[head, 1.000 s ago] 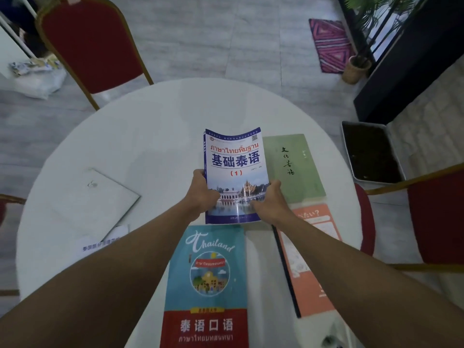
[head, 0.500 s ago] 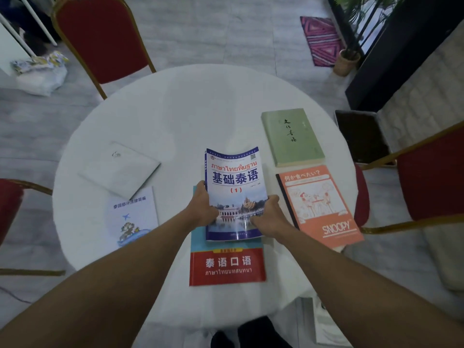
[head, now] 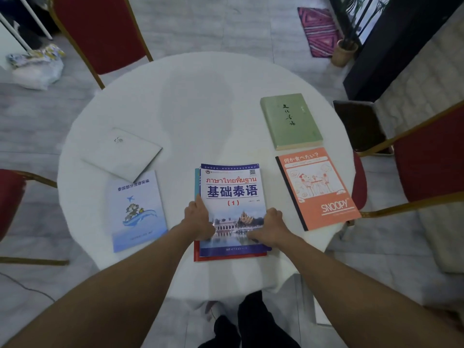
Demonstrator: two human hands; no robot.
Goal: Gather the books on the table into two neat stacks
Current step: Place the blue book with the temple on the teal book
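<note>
A blue-and-white Thai textbook (head: 232,194) lies on top of a teal-and-red book (head: 226,258) near the front of the round white table (head: 195,109). My left hand (head: 198,219) grips the textbook's left edge and my right hand (head: 270,228) presses on its lower right corner. To the left lie a pale blue booklet (head: 136,209) and a white book (head: 121,153). On the right sit an orange Snoopy notebook (head: 316,187) and a green book (head: 290,120).
Red chairs with gold frames stand at the back left (head: 100,31), the right (head: 431,156) and the left edge (head: 10,199). A dark tray (head: 361,126), a potted plant (head: 345,51) and a pink mat (head: 319,28) are on the floor at the right.
Both hands have brought the textbook back toward me and down onto the teal-and-red book, which it now almost covers. The camera has pulled back, so more of the table shows.
</note>
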